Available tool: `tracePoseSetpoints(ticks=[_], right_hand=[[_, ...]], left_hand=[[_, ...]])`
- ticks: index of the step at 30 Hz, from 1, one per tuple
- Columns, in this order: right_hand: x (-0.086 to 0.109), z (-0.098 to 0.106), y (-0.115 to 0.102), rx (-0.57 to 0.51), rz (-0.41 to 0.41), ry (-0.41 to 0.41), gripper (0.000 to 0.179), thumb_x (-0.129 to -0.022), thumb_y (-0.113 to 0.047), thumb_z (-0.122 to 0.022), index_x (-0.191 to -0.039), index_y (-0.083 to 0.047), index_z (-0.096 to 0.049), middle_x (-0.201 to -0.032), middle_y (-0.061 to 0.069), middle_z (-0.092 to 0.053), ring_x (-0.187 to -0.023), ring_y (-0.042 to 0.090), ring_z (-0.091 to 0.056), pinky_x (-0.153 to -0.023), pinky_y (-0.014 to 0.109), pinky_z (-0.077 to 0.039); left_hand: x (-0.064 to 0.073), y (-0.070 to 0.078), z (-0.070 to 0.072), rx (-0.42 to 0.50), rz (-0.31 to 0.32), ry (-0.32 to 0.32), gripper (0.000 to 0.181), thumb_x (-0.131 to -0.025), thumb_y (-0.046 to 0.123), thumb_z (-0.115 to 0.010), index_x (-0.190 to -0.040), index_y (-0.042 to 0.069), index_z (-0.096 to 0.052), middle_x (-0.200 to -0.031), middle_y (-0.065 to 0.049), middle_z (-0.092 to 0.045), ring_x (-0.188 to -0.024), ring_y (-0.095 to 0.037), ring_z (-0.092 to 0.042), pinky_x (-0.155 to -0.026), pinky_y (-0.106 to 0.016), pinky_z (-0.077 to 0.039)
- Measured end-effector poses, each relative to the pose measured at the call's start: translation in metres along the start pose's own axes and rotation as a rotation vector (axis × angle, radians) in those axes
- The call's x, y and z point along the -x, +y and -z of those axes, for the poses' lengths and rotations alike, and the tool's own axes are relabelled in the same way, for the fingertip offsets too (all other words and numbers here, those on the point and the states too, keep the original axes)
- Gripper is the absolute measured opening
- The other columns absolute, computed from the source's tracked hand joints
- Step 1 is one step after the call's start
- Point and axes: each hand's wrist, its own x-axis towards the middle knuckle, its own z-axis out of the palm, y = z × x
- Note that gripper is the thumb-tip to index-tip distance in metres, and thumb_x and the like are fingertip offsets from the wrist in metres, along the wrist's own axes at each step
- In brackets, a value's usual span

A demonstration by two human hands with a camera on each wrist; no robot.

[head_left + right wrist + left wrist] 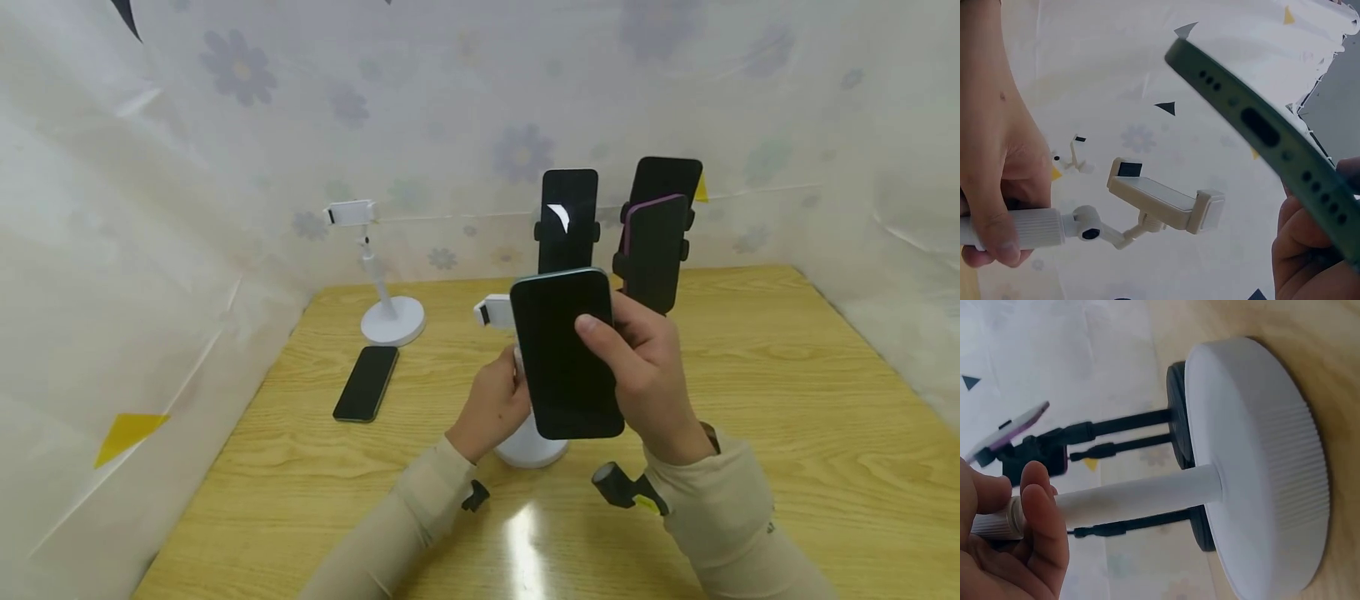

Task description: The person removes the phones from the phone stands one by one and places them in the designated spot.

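Note:
My left hand [491,407] grips the post of a white phone stand [1141,495], its fingers and thumb round the ribbed collar in the left wrist view. The stand's round base rests on the table. In the right wrist view the stand's clamp [1166,201] holds nothing and sits apart from the phone. My right hand [654,379] holds a greenish-edged phone [562,375] upright, thumb on its dark screen and fingers behind. From the head view, that phone hides much of the stand. Its bottom edge with the charging port faces the right wrist camera.
Behind stand dark holders with a phone [570,187], another black phone [670,173] and a purple-edged phone [656,254]. To the left are a second white stand [395,322] and a phone [366,385] lying flat on the wooden table [787,400]. Flowered sheeting surrounds the table.

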Motion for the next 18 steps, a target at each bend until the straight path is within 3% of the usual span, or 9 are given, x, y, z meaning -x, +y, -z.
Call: tracePoseSetpoints(ticks=[6, 18], right_hand=[[0.001, 0.004, 0.002, 0.017, -0.006, 0.013, 0.029, -0.098, 0.002, -0.046, -0.104, -0.013, -0.070, -0.093, -0.006, -0.075, -0.075, 0.011, -0.075, -0.063, 0.028, -0.060], [0.001, 0.005, 0.004, 0.012, 0.004, 0.005, 0.029, -0.098, 0.002, -0.046, -0.104, -0.013, -0.070, -0.094, -0.005, -0.074, -0.075, 0.011, -0.075, -0.062, 0.028, -0.060]], left_hand=[[-0.010, -0.017, 0.012, 0.009, 0.061, 0.057, 0.022, -0.102, 0.020, -0.054, -0.115, 0.003, -0.055, -0.075, -0.009, -0.064, -0.053, -0.007, -0.056, -0.052, -0.022, -0.048], [-0.039, -0.050, 0.037, 0.010, 0.185, 0.097, 0.031, -0.104, 0.023, -0.049, -0.127, 0.002, -0.052, -0.104, -0.017, -0.070, -0.062, -0.016, -0.064, -0.065, -0.031, -0.056]])
